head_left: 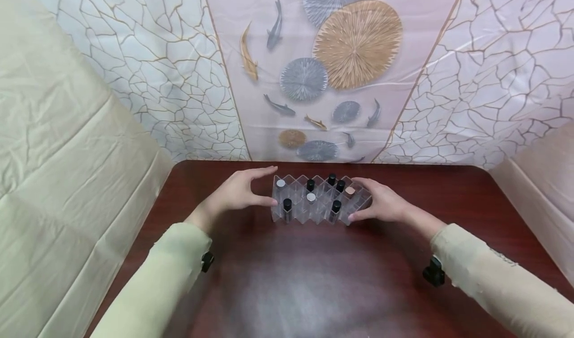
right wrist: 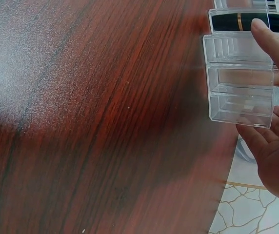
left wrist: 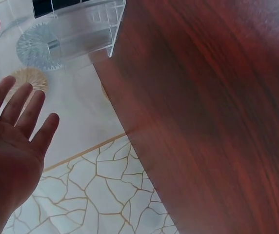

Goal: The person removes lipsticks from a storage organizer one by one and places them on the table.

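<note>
A clear plastic lipstick organizer (head_left: 318,217) with zigzag compartments stands at the back of the table. Several tubes are upright in it: black-capped lipsticks (head_left: 287,206), two with silvery tops (head_left: 311,197), and one with a peach top (head_left: 350,191). My right hand (head_left: 383,202) grips its right end, thumb at the front corner and fingers at the back. In the right wrist view that thumb (right wrist: 259,25) overlaps a black tube with a gold band (right wrist: 225,22). My left hand (head_left: 237,192) is spread by the left end; the left wrist view shows its fingers (left wrist: 25,109) apart from the organizer.
The dark red wooden table (head_left: 309,278) reaches back to a patterned curtain (head_left: 291,123) with fish and round leaf shapes. Pale cloth (head_left: 67,178) hangs on the left, and more cloth (head_left: 538,193) borders the right side.
</note>
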The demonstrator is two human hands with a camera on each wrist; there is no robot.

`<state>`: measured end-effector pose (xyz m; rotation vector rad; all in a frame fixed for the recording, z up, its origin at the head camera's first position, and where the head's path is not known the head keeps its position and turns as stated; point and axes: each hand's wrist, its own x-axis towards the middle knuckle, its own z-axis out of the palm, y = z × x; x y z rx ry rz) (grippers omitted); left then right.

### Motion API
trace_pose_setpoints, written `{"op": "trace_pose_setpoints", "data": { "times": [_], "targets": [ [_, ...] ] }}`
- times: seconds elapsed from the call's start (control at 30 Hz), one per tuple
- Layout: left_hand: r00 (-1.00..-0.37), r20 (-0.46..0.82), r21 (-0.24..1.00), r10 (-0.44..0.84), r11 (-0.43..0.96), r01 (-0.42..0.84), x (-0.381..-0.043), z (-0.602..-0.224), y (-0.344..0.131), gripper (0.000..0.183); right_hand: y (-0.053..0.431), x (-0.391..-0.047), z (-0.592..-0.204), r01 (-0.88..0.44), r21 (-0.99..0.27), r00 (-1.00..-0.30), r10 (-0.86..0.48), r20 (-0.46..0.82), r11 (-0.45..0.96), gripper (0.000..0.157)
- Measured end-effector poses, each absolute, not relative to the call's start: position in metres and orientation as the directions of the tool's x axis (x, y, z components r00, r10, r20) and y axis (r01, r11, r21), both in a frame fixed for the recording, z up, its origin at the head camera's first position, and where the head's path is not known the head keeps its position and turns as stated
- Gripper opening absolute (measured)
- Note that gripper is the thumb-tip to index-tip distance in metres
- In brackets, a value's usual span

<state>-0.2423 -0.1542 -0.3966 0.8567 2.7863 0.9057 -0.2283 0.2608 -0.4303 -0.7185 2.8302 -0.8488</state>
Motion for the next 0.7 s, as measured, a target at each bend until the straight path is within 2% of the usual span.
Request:
{"op": "trace_pose_setpoints", "data": {
  "times": [0.4,0.7],
  "targets": [
    [-0.842,0.092,0.577,0.531,0.661,0.480,-0.263,-0.403,-0.148,0.079,0.262,-0.229,-0.432,-0.404,-0.558,-0.886,-0.463,0.040,0.725,0.107],
    [-0.833,0.114,0.481,0.542,0.703,0.523,-0.275,-0.411,-0.142,0.066,0.263,-0.230,-0.431,-0.393,-0.549,-0.889,-0.457,0.022,0.738,0.109]
  ]
}}
